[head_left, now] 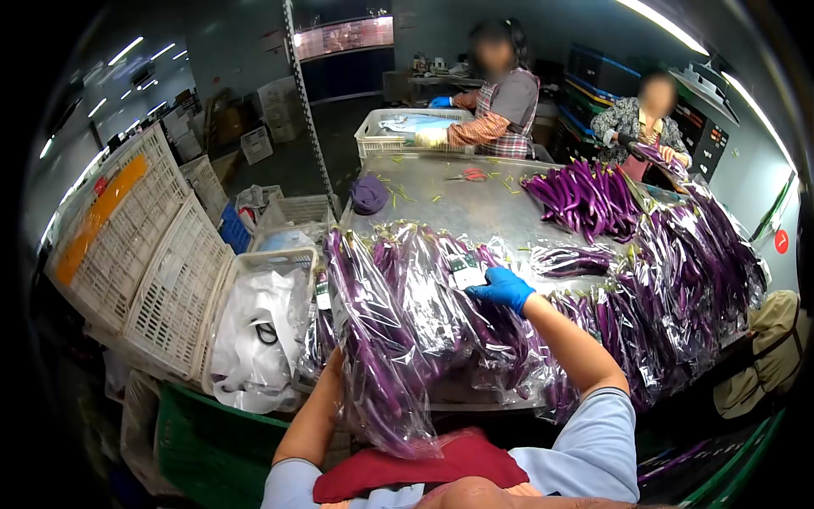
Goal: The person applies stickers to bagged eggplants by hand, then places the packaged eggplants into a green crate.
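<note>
Long purple eggplants in clear plastic bags lie in a row along the near side of the metal table [492,204]. One bagged bunch [369,339] stands out at the left, its lower end hanging over the table's front edge towards my body. Behind that bunch my left hand is hidden; only the forearm shows, reaching up to it. My right hand [506,291], in a blue glove, lies at the white and green label [465,270] of another bagged bunch [432,305]. Whether its fingers grip the bag is too unclear to tell.
Loose eggplants [585,199], red scissors [473,175] and a purple cloth [369,195] lie farther back. White crates [157,305] stand left, beside a crate with white plastic bags [259,331]. Two people work across the table, one by a white crate [369,146].
</note>
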Tool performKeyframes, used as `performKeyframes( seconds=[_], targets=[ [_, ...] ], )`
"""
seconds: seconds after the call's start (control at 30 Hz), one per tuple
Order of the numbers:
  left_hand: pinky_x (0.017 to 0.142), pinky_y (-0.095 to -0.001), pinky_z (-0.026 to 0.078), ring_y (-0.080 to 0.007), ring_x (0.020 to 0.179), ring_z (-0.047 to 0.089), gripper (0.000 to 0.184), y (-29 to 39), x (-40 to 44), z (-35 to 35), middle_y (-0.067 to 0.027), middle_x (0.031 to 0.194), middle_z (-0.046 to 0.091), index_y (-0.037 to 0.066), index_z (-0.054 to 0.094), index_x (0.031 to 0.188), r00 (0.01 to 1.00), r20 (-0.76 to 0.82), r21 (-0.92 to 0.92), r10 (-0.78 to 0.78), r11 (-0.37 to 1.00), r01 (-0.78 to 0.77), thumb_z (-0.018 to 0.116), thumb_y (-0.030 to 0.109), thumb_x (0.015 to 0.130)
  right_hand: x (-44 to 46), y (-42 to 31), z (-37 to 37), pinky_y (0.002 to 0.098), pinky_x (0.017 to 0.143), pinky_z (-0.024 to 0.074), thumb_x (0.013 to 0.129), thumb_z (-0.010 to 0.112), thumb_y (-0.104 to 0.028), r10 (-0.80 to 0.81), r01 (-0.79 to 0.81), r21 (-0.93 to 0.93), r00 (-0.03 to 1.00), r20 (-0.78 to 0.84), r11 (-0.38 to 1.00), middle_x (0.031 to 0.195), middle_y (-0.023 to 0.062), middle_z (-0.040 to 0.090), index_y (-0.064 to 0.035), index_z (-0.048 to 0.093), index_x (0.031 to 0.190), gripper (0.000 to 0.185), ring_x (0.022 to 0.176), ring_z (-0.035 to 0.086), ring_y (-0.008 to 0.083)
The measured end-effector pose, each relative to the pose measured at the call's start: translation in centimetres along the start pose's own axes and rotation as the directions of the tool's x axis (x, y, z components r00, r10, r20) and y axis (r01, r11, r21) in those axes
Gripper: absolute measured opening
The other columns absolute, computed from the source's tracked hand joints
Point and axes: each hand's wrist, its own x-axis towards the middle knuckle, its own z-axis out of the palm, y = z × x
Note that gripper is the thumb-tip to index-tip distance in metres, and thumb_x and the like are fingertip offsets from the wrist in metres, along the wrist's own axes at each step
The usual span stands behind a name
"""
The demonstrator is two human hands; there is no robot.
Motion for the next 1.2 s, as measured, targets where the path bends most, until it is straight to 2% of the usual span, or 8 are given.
performKeyframes(
  seconds=[0.27,0.33,0.43,0.53,0.63,0.97,1.1,1.2],
  targets=[
    [0.082,-0.0352,0.046,-0.0205,0.091,0.057,0.044,2.4,-4.1,-1.8,-0.0096,0.103,0.057,0.006,0.046,0.117,0.991,-0.088,0.033,0.105,0.994,-0.103,0.053,0.022,0.076,-0.4,-1.8,-0.6,0.0244,0.065,0.0421,0.067,0.066,-0.02,0.058,0.13,0.668,0.966,-0.251,0.733,0.083,0.0057,0.053,0.0022,0.05,0.104,0.046,0.071,0.049,0.0116],
    [0.082,-0.035,0.045,-0.0204,0.092,0.057,0.044,2.8,-6.0,-2.0,-0.0095,0.103,0.057,0.006,0.046,0.117,0.984,-0.106,0.045,0.144,0.989,-0.14,0.052,0.021,0.076,0.0,-2.0,-1.3,0.0245,0.062,0.0422,0.066,0.064,-0.016,0.105,0.141,0.526,0.906,-0.41,0.839,0.08,0.0047,0.052,0.0012,0.05,0.103,0.043,0.07,0.049,0.0112],
    [0.082,-0.0345,0.045,-0.0201,0.092,0.056,0.045,2.3,-9.2,-2.0,-0.0093,0.103,0.057,0.006,0.045,0.118,0.958,-0.136,0.062,0.254,0.967,-0.248,0.052,0.02,0.076,-1.7,-9.1,-3.8,0.0227,0.051,0.0411,0.067,0.056,0.002,-0.038,0.213,0.556,0.951,-0.308,0.803,0.072,0.0021,0.053,-0.0029,0.051,0.087,0.021,0.06,0.049,0.0096],
    [0.083,-0.0341,0.045,-0.0199,0.092,0.056,0.045,2.9,-14.2,-2.4,-0.0091,0.103,0.057,0.006,0.045,0.118,0.907,-0.17,0.085,0.387,0.922,-0.377,0.051,0.018,0.075,0.2,-10.4,-1.5,0.0298,0.083,0.0446,0.069,0.057,0.009,-0.18,0.356,0.808,0.935,-0.307,0.47,0.111,0.0087,0.049,-0.0017,0.038,0.121,0.056,0.099,0.051,0.0175],
    [0.083,-0.0337,0.044,-0.0197,0.092,0.056,0.046,3.4,-22.4,-4.9,-0.009,0.103,0.057,0.006,0.044,0.119,0.823,-0.268,0.114,0.501,0.865,-0.489,0.051,0.016,0.075,-2.8,-23.7,2.6,0.0274,0.076,0.0457,0.071,0.056,0.006,-0.265,0.167,0.904,0.962,-0.062,0.395,0.108,0.0075,0.05,-0.0014,0.038,0.121,0.054,0.091,0.053,0.0163],
    [0.084,-0.033,0.043,-0.0194,0.099,0.054,0.048,-3.0,-51.4,-22.3,-0.007,0.109,0.055,0.007,0.042,0.12,0.358,-0.641,0.241,0.679,0.621,-0.746,0.057,0.019,0.076,-2.6,-50.6,42.3,0.0252,0.074,0.0432,0.068,0.06,0.003,-0.766,0.074,0.895,0.551,0.331,0.44,0.095,0.0078,0.055,0.0023,0.047,0.105,0.04,0.083,0.053,0.0146],
    [0.088,-0.0332,0.039,-0.0202,0.101,0.052,0.054,-2.1,-55.2,-30.7,-0.0083,0.11,0.054,0.005,0.04,0.121,0.116,-0.87,0.303,0.478,0.707,-0.639,0.06,0.028,0.076,-2.7,-58.7,54.1,0.0309,0.063,0.0431,0.064,0.065,-0.013,-0.823,0.634,0.539,0.516,0.239,0.554,0.074,0.0119,0.054,-0.0007,0.05,0.086,0.03,0.069,0.054,0.0226],
    [0.087,-0.033,0.037,-0.0195,0.102,0.049,0.062,0.1,-55.6,-37.6,-0.0083,0.112,0.051,0.004,0.04,0.121,0.081,-0.825,0.434,0.559,0.719,-0.543,0.06,0.04,0.075,-1.3,-60.2,62.6,0.041,0.065,0.0426,0.067,0.064,-0.022,-0.796,0.684,0.428,0.582,0.167,0.59,0.078,0.0232,0.053,-0.0013,0.051,0.084,0.03,0.074,0.052,0.0389]
  ],
)
